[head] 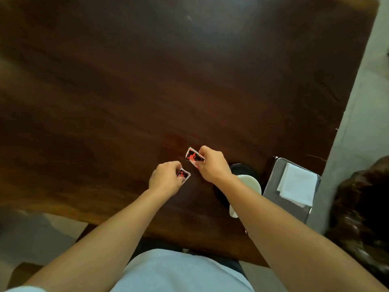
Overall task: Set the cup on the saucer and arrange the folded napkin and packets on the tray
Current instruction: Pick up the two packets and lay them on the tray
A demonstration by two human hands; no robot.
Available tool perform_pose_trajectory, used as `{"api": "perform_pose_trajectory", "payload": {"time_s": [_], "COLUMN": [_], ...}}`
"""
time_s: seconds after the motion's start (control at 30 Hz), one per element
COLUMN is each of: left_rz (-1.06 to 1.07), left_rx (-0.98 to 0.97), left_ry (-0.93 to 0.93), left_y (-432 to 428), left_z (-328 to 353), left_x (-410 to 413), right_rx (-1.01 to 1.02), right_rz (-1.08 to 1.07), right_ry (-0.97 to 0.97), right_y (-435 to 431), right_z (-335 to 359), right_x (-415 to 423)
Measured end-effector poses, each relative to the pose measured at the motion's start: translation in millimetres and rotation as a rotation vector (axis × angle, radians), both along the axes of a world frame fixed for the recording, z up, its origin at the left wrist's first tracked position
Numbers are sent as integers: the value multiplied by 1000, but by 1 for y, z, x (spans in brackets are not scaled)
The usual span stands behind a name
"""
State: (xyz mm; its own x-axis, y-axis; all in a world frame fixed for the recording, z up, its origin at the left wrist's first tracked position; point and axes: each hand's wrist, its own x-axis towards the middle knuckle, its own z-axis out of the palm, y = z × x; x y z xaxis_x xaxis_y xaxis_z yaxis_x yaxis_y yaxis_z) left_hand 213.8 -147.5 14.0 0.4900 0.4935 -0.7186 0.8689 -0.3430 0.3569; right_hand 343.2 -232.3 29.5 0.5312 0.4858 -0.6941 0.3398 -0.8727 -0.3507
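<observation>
Left hand [165,179] pinched closed on 1 red-black packet [183,174], thumb and fingertips clamped on its left edge, packet sticking out toward 3 o'clock. Right hand [212,163] pinched closed on a second packet [194,156], held by its right edge, poking out at 10 o'clock from the knuckles. Both packets look lifted just above the dark wooden table [147,81], though contact cannot be told for sure; the 2 are near each other but apart.

Outward: at 4 o'clock from the right hand sits the pale cup [251,182], half hidden by the right forearm, on a dark saucer [242,168]; seated square or not, cannot tell. Further toward 3 o'clock, the grey ribbed tray [273,186] at the table's right edge, with the white folded napkin [299,186] already lying on it.

Judgement: cup and napkin done, packets left to go on the tray.

Risks: right forearm crosses right over the cup, so a swing toward the tray could clip it and tip it off the saucer. Edge-only pinch is thin, a packet could slip. Tray sits close to the table edge, a shove could push it off
</observation>
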Motion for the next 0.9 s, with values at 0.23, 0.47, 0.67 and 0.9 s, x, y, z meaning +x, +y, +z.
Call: {"api": "perform_pose_trajectory", "payload": {"time_s": [0.23, 0.47, 0.67, 0.9], "left_rz": [420, 550, 556, 513], "left_rx": [-126, -202, -270, -661], "left_ry": [-192, -365, -456, -510], "left_y": [-54, -118, -154, -197], "left_z": [45, 84, 111, 148], "left_x": [1, -13, -9, 19], "right_rx": [255, 452, 583, 613], "right_rz": [-264, -368, -351, -323], "right_ry": [39, -4, 59, 111], "right_y": [-67, -147, -199, -246], "right_z": [55, 96, 126, 144], "right_x": [-8, -6, -8, -6]}}
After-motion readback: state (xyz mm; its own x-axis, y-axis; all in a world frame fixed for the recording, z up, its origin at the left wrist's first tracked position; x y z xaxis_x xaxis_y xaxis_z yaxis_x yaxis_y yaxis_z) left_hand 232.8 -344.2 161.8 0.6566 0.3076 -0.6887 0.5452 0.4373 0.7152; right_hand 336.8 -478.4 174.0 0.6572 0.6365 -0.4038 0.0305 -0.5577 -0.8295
